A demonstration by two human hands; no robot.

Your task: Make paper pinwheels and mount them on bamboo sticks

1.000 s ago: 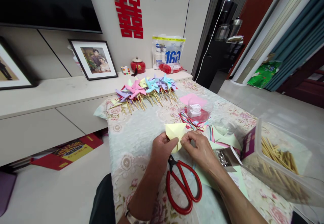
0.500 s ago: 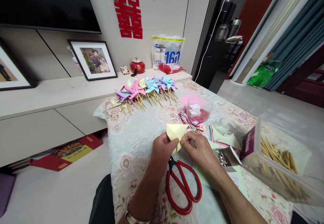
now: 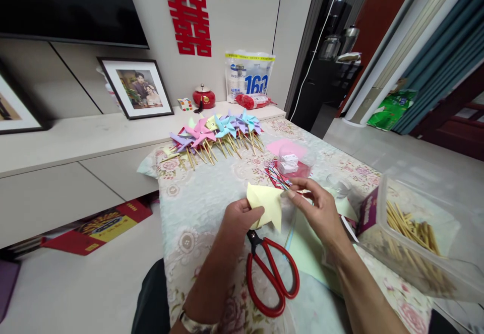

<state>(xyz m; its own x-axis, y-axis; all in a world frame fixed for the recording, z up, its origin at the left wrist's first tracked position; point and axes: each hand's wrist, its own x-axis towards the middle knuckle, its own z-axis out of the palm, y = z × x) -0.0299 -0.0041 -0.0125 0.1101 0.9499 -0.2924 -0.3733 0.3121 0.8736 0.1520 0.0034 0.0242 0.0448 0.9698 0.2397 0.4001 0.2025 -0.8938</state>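
Note:
A pale yellow paper (image 3: 266, 203) with pointed, folded corners, like a pinwheel, is held above the table. My left hand (image 3: 242, 218) grips its left side, thumb lying across the front. At its upper right corner is my right hand (image 3: 315, 208), thumb and forefinger pinched together on the tip and the other fingers curled. Just below the paper lie red-handled scissors (image 3: 273, 276), their blades hidden beneath the paper and my left hand. Finished pinwheels (image 3: 223, 130) on sticks lie in a row at the table's far end.
A clear plastic box (image 3: 408, 253) of sticks stands at the right. Beyond my right hand are a clear container (image 3: 293, 162), coloured paper strips (image 3: 276, 177) and pink paper (image 3: 285, 147). Green paper (image 3: 313, 251) lies under my right forearm. A cabinet (image 3: 75, 142) borders the far side.
My right hand has moved from the paper's middle out to its upper right corner. The yellow paper has spread, showing more points. My left hand keeps its hold.

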